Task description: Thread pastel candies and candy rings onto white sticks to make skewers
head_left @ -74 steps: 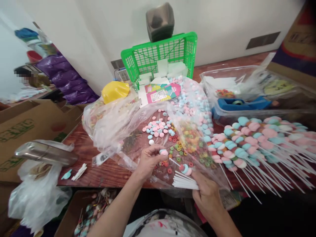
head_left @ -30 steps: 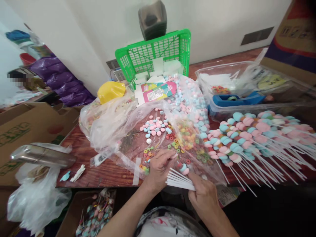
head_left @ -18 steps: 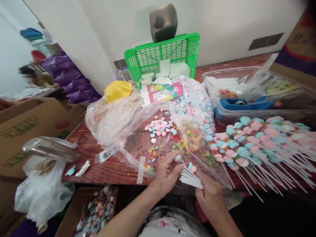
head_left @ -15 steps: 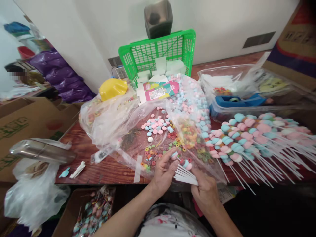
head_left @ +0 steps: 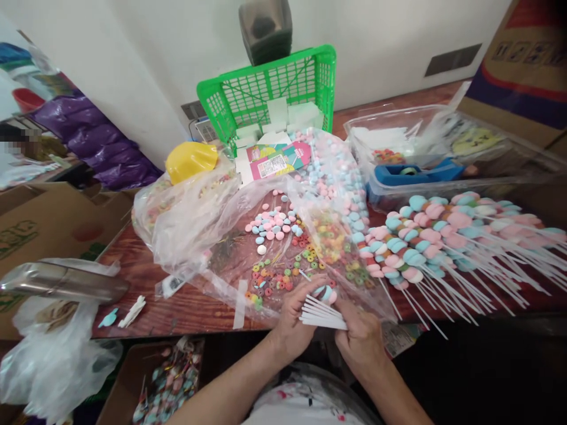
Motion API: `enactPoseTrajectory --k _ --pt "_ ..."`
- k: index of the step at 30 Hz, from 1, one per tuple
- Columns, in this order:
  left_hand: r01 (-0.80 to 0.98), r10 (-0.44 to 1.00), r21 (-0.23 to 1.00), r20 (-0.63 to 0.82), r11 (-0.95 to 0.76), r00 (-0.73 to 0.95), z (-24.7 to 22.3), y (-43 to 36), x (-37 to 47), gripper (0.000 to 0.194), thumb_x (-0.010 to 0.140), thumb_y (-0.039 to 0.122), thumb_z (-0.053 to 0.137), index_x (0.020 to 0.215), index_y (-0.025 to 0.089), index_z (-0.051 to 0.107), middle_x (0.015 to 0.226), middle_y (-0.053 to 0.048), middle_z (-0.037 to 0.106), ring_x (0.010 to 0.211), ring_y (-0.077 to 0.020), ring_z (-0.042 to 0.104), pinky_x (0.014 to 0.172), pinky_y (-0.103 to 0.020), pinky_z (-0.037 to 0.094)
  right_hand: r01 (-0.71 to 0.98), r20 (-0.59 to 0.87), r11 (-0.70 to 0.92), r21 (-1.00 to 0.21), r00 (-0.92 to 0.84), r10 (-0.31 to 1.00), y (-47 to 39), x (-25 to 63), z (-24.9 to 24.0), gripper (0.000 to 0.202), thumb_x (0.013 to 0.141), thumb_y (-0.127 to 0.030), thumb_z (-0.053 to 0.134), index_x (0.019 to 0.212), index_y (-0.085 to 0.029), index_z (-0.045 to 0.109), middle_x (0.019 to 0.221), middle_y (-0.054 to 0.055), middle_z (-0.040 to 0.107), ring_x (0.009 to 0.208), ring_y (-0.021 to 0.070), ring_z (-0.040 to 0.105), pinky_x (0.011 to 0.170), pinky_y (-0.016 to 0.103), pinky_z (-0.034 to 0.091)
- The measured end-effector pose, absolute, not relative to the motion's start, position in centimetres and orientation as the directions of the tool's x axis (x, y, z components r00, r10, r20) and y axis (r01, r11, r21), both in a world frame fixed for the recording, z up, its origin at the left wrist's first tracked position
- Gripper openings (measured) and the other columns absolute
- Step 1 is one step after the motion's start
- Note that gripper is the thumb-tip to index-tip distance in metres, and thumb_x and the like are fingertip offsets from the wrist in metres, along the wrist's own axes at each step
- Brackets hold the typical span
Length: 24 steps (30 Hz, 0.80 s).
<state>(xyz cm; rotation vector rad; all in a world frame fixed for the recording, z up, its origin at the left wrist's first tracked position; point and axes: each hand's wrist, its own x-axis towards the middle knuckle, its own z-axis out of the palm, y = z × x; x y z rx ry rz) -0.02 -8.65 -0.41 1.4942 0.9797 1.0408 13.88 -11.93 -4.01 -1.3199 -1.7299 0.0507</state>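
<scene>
My right hand is closed around a fanned bundle of white lollipop sticks, their free ends pointing left across my other hand. My left hand curls in from the left, fingers bent around a marshmallow skewer with pink and blue pieces, partly hidden behind the sticks. A thin white stick end pokes out above the left fingers. Just beyond lie loose cereal rings in several colours and a small heap of pink and blue marshmallows on clear plastic sheeting.
Finished-looking skewers are piled at the right, sticks toward me. Behind are a green basket, a clear bin and a blue tape dispenser. A steel flask lies left; a box of candy sits below the table edge.
The view has shifted slightly. My left fingertips held a pink and blue marshmallow up before; now that piece sits lower, close to the other pieces between my hands. The right hand keeps the sticks.
</scene>
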Motion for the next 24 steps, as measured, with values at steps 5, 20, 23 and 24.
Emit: enactPoseTrajectory --k 5,20,23,24 --pt "-0.088 0.952 0.995 0.067 -0.043 0.298 0.3 -7.0 -1.3 0.055 0.083 0.037 0.064 0.135 0.028 0.050 0.123 -0.009 0.064 0.103 -0.0211 0.065 0.088 -0.037 0.054 0.646 0.608 0.387 -0.658 0.152 0.779 -11.3 15.0 -4.5 0.038 0.075 -0.005 0.042 0.102 -0.016 0.066 0.081 0.005 0.071 0.072 0.0184 0.068 0.066 0.028 0.054" --pt "0.614 0.885 0.646 0.246 -0.454 0.395 0.0 -1.1 -5.2 0.018 0.084 0.019 0.056 0.085 0.018 0.073 0.078 -0.005 0.071 0.074 -0.0175 0.062 0.072 -0.031 0.046 0.167 0.221 0.179 -0.970 0.285 0.933 -10.0 14.6 -4.8 0.034 0.089 -0.038 0.051 0.062 -0.018 0.057 0.054 -0.003 0.048 0.049 0.0104 0.044 0.046 0.021 0.037" --pt "0.667 0.854 0.540 0.241 -0.512 0.461 0.3 0.1 -5.1 0.021 0.082 0.015 0.055 0.092 0.018 0.073 0.081 -0.007 0.069 0.077 -0.0192 0.061 0.072 -0.031 0.045 0.235 0.253 0.187 -0.954 0.288 0.924 -10.0 14.6 -4.7 0.034 0.088 -0.038 0.052 0.060 -0.018 0.056 0.054 -0.003 0.050 0.050 0.0112 0.046 0.050 0.023 0.040" --pt "0.680 0.848 0.513 0.248 -0.525 0.468 0.4 0.6 -5.1 0.023 0.082 0.014 0.054 0.095 0.018 0.073 0.082 -0.007 0.068 0.079 -0.0197 0.060 0.073 -0.031 0.045 0.248 0.257 0.186 -0.951 0.296 0.920 -10.0 14.6 -4.7 0.034 0.087 -0.038 0.052 0.060 -0.018 0.056 0.053 -0.003 0.050 0.050 0.0110 0.045 0.050 0.023 0.040"
